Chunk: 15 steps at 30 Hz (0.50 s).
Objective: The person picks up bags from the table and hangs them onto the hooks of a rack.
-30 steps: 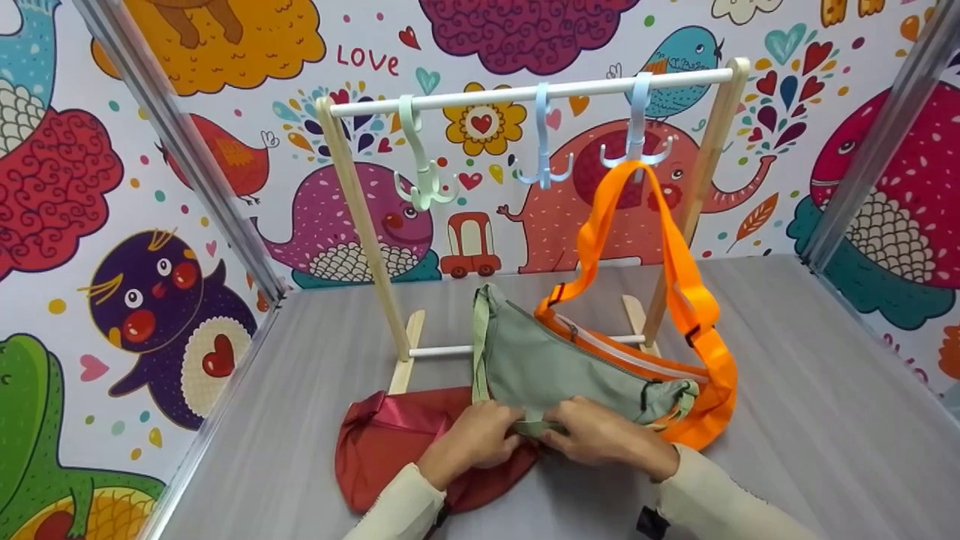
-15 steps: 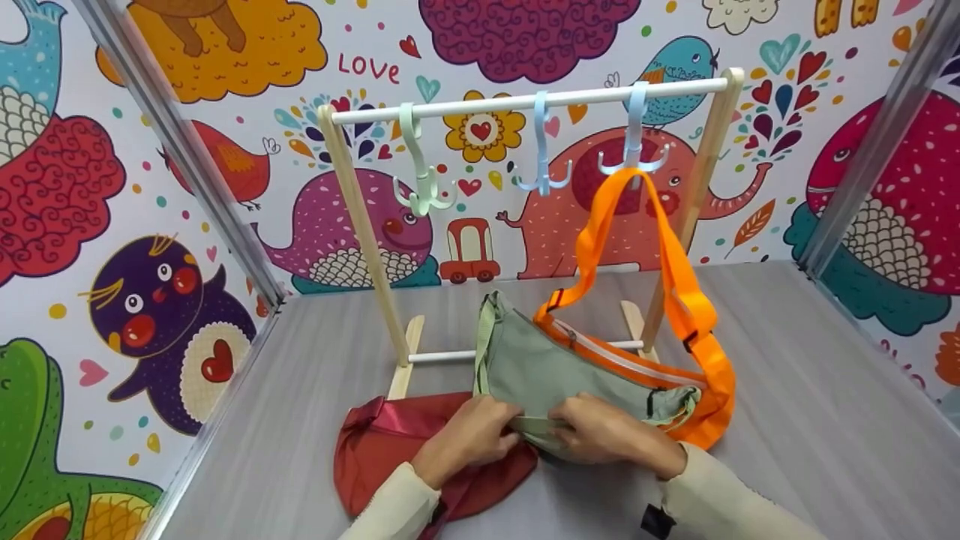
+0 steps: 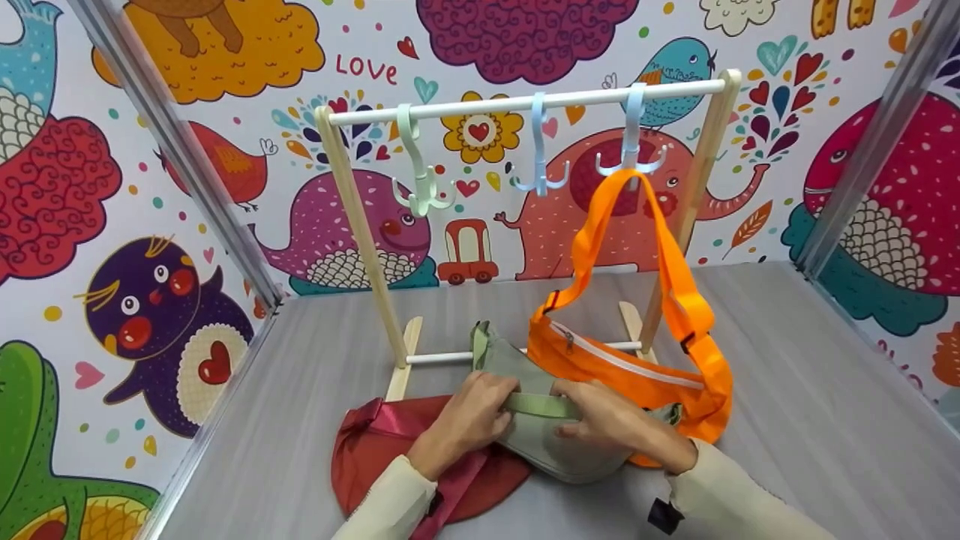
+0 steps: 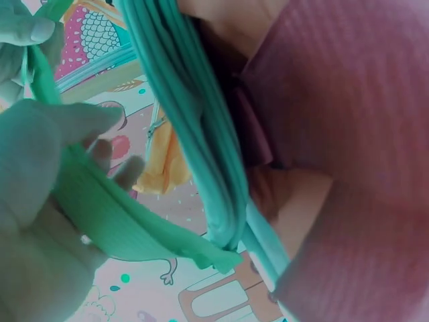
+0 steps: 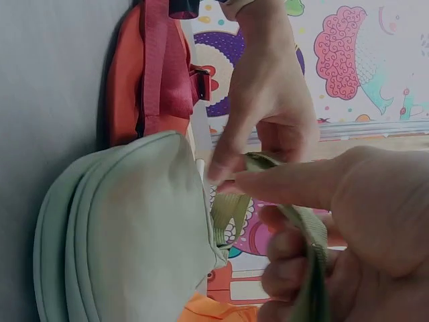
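A grey-green waist bag (image 3: pixel 577 459) stands on the table between the rack and the person. Its green strap (image 3: pixel 541 406) is stretched between the two hands above it. My left hand (image 3: pixel 474 411) grips the strap's left part; in the left wrist view the webbing (image 4: pixel 120 225) runs through its fingers. The right hand (image 3: pixel 611 420) pinches the strap further right, thumb and index finger close to the other hand in the right wrist view. Behind it an orange waist bag (image 3: pixel 611 364) hangs by its strap from the right blue hook (image 3: pixel 631 159).
A red bag (image 3: pixel 356 469) lies on the table at the left, partly under the left forearm. The wooden rack (image 3: pixel 358 217) has a white top bar (image 3: pixel 480 107) with a green hook (image 3: pixel 424 191) and a middle blue hook (image 3: pixel 541 176). Patterned walls enclose the table.
Both hands have raised the strap off the green bag and drawn it up slightly. The bag's top has sunk and tilted toward the person, uncovering more of the orange bag.
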Each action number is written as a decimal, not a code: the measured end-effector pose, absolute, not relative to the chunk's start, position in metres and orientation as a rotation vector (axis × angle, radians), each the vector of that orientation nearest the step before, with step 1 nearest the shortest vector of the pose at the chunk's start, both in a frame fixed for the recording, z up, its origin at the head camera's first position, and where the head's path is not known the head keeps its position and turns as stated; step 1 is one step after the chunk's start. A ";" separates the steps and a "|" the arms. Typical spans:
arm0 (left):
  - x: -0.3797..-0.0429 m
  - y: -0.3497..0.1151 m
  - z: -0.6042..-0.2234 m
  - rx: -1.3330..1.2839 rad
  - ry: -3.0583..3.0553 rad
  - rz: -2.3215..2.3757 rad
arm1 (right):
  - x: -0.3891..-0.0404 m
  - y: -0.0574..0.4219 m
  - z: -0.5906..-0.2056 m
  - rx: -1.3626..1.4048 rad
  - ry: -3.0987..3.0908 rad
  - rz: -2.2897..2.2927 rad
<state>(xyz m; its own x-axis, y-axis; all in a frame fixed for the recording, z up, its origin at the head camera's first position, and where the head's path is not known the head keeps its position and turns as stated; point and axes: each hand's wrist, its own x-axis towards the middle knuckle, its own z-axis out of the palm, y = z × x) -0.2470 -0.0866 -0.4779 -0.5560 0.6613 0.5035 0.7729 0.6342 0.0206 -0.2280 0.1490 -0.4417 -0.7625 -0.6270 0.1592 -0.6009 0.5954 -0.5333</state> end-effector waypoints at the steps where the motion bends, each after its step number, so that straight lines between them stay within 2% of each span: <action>1: -0.248 -0.087 -0.477 -1.122 -2.374 -0.340 | -0.228 0.150 -0.441 -1.066 2.782 -0.917; 15: -0.261 -0.087 -0.459 -1.038 -2.270 -0.518 | -0.231 0.160 -0.430 -1.001 2.845 -1.250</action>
